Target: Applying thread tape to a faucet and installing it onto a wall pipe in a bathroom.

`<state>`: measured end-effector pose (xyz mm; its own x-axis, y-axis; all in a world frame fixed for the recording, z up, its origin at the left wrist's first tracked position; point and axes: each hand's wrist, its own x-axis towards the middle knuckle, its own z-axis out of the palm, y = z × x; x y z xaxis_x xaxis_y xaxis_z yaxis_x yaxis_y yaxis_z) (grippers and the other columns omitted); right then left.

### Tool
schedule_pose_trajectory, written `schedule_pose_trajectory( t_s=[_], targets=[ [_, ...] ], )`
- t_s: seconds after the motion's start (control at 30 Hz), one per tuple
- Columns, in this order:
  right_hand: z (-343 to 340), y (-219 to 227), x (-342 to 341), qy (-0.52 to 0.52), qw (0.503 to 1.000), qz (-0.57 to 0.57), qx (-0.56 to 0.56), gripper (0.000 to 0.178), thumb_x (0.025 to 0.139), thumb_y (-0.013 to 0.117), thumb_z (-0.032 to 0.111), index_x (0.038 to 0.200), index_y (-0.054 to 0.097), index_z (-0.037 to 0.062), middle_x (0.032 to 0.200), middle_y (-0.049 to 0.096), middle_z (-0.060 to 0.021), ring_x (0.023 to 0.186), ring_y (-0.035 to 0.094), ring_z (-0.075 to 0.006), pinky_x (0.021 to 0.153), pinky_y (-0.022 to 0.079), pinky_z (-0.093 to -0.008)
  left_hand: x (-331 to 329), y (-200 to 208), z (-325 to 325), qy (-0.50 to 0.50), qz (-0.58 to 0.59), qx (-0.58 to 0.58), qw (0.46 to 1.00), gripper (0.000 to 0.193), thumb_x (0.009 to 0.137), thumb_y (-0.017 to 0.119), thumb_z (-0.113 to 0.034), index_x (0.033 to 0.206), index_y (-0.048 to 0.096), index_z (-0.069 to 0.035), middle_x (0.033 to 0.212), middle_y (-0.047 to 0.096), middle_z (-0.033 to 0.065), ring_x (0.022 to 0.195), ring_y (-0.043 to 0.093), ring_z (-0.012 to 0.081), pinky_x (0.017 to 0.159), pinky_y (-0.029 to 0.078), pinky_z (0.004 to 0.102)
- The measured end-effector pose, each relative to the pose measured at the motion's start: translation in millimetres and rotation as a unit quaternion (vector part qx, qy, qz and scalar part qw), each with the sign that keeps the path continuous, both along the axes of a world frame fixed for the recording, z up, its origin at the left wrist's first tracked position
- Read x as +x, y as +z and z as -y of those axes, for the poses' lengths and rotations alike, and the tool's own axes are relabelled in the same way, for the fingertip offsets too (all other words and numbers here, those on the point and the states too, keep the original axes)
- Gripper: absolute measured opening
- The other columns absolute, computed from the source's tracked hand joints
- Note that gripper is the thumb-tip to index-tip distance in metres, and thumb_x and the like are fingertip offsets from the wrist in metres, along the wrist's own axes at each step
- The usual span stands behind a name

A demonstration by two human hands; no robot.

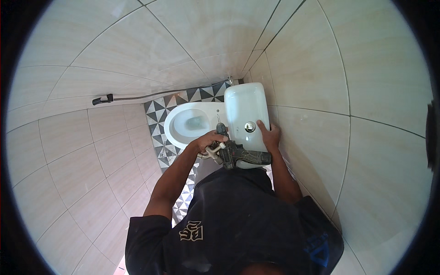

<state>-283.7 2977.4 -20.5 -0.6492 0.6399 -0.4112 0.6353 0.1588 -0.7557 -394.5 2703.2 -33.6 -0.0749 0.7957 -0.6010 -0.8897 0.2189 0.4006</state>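
A white toilet tank (pixel 245 105) with a round chrome flush button (pixel 250 127) on its lid stands against the right-hand wall. My right hand (pixel 271 136) grips its right edge, thumb on top near the button and fingers down the wall side. A dark cordless drill (pixel 236 155) lies over the tank's near end, its thin bit pointing away from me. Around the front of the drill my left hand (pixel 211 140) is closed. Close under that hand is a metal pipe fitting (pixel 211 153) with a white end; whether I hold it too cannot be made out.
Left of the tank is the white toilet bowl (pixel 195 123), uncovered, with water in it. A black spray head (pixel 102 99) hangs on the far wall, its hose (pixel 160 95) running toward the tank. Patterned floor tiles (pixel 158 110) surround the bowl; tiled walls (pixel 311 78) stand close by.
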Motion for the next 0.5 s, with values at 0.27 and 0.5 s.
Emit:
schedule_pose_trajectory(
  t_s=[0.27,0.5],
  targets=[
    [-1.3,-3.7,3.4,-0.003,0.999,0.014,0.053,0.056,0.081,0.079,0.047,0.1,0.073,-0.0059,0.087,0.074,-0.0202,0.08,0.071,-0.0289,0.077,0.054,-0.0409,-6.4,-4.9,-2.8,-0.04,-0.007,0.0,0.999,0.079,0.086,0.073,-0.029,0.153,0.037,-0.006,0.132,0.059,0.0136,0.116,0.06,0.0232,0.101,0.048,0.0377],
    [-2.4,-5.1,4.8,0.006,0.998,0.024,0.065,0.058,0.081,0.079,0.049,0.095,0.073,-0.0064,0.085,0.071,-0.0228,0.079,0.07,-0.0319,0.077,0.053,-0.0428,-4.4,-4.3,-4.9,-0.034,0.015,-0.005,0.999,0.079,0.086,0.073,-0.03,0.153,0.037,-0.009,0.132,0.06,0.0111,0.115,0.061,0.0214,0.101,0.048,0.0363]
  ],
)
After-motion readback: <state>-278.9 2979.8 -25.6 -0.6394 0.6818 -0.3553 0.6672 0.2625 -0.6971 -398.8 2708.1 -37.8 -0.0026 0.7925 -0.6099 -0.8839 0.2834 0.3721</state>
